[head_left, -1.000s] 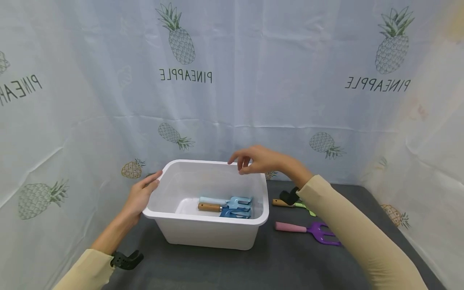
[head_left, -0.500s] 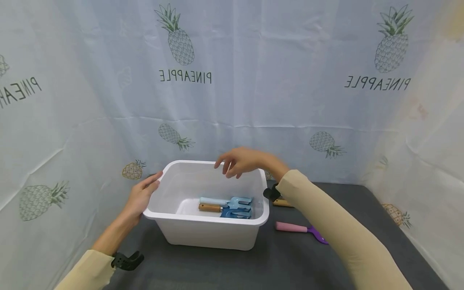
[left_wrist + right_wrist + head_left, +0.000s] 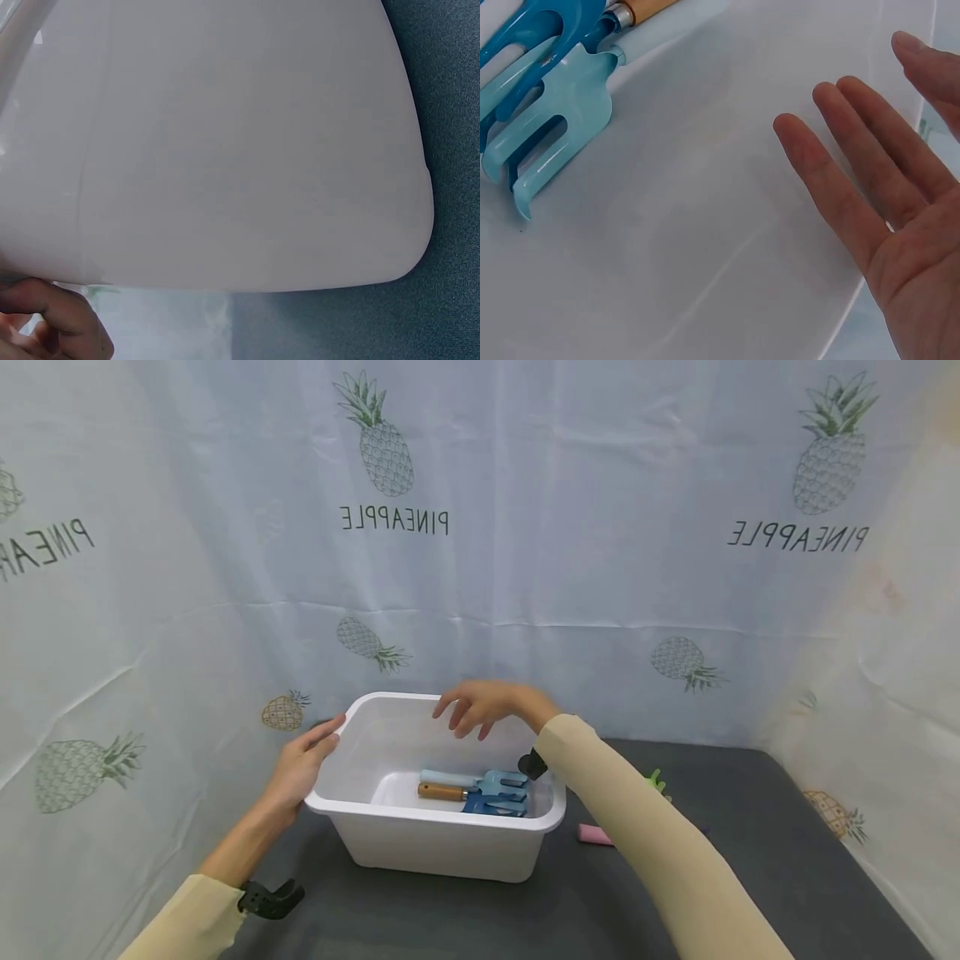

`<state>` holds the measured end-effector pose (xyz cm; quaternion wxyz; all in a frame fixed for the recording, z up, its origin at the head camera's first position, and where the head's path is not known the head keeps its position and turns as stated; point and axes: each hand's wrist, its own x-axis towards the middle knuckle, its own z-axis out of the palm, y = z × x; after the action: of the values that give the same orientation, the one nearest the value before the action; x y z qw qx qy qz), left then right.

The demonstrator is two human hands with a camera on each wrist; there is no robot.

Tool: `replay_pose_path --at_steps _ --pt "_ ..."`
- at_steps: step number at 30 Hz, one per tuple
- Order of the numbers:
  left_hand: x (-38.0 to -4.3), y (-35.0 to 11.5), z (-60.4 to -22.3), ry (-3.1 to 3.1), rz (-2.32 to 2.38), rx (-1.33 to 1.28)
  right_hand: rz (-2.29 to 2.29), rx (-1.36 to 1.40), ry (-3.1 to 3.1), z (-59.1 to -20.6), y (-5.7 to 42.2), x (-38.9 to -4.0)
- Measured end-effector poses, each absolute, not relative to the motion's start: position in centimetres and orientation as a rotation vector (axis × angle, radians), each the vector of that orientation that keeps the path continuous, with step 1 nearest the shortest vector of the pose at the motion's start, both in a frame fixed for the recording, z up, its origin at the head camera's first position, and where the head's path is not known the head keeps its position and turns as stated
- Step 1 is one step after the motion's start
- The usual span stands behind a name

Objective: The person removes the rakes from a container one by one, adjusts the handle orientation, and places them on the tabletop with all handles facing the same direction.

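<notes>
A white plastic tub (image 3: 442, 850) stands on the dark table. My left hand (image 3: 296, 770) grips its left rim; in the left wrist view, curled fingers (image 3: 71, 319) show right at the tub's edge. Inside the tub, towards the right, lie a light-blue garden hand fork (image 3: 450, 778) and a darker blue garden tool with a wooden handle (image 3: 441, 792), their heads overlapping. Above the tub's back right part hangs my right hand (image 3: 480, 703), fingers spread and holding nothing. The right wrist view shows its open palm (image 3: 922, 270) apart from the light-blue fork head (image 3: 577, 112).
To the right of the tub, a pink handle (image 3: 595, 835) and a light-green tool tip (image 3: 656, 781) show on the table, mostly hidden behind my right sleeve (image 3: 630, 827). A pineapple-print curtain (image 3: 510, 552) hangs behind and along the sides.
My right hand has moved left and slightly lower over the tub, its sleeve now covering more of the tools on the right. My left hand stays at the rim.
</notes>
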<state>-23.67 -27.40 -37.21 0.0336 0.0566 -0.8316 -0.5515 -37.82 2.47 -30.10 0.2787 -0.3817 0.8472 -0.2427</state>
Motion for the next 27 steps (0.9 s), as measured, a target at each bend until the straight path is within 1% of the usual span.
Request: replay_pose_path --at_steps 11,21,27 --pt "-23.6 -27.5 -37.2 -2.561 -1.707 0.161 -0.543 -0.896 2.198 -32.6 1.1 -37.5" --pt "-23.6 -27.2 -37.1 -2.564 -1.691 0.171 -0.497 -0.797 2.215 -34.7 0.7 -37.8" --pt "-23.5 -27.1 -37.2 -2.570 -1.682 0.174 -0.446 -0.790 2.236 -35.8 0.2 -37.8"
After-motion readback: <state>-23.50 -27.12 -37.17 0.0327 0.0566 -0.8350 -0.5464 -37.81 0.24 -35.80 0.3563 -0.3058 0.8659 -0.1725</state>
